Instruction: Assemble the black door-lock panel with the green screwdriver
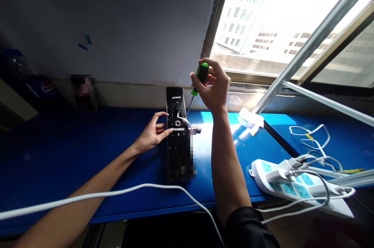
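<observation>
A long black panel (177, 101), much like the back of an electronic door lock, stands or lies on the blue table with its length running away from me. White labels, screw holes and a white cable (184, 118) show on its face; its near end is blurred out. My left hand (151, 133) grips the panel's left edge, thumb on the face and fingers at the side. In my right hand (216, 84) is a green-and-black screwdriver (202, 71), its shaft slanting down by the panel's right edge. Whether the tip touches the panel I cannot tell.
A white power strip (260, 170) with several plugs sits at the right of the blue table (125, 123). A white cable (146, 185) crosses in front. Crumpled paper (251, 120) and metal profiles (330, 103) are by the window. A dark bottle (43, 88) stands far left.
</observation>
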Demonstrator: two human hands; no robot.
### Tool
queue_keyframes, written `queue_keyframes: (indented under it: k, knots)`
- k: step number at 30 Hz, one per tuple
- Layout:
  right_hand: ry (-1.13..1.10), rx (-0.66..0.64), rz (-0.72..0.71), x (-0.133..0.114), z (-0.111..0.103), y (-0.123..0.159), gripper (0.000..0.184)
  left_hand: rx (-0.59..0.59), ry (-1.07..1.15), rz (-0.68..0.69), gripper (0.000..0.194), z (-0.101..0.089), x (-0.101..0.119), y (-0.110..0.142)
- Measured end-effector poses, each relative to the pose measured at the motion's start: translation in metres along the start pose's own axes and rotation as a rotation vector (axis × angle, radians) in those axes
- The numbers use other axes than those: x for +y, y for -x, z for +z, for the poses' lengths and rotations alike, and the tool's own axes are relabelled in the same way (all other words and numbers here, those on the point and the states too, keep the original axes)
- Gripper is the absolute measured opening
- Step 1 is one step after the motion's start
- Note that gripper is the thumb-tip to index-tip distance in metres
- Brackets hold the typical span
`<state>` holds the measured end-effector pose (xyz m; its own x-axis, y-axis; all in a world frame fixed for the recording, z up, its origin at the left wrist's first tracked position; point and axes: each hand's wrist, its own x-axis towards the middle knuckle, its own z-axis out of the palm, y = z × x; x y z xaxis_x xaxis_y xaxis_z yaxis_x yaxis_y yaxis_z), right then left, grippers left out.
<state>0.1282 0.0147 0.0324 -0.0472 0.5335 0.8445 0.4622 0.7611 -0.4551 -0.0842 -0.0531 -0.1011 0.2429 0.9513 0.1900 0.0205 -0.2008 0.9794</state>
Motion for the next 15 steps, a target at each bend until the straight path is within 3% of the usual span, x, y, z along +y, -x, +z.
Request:
queue_keyframes:
  k: [8, 15]
  knots:
    - [-0.098, -0.366, -0.005, -0.010, -0.031, -0.008, 0.027, -0.052, 0.014, -0.008, 0.072, -0.006, 0.001, 0.001]
    - [-0.167, -0.464, 0.010, -0.025, -0.040, -0.008, 0.020, -0.092, -0.002, -0.047, 0.075, -0.010, 0.006, 0.003]
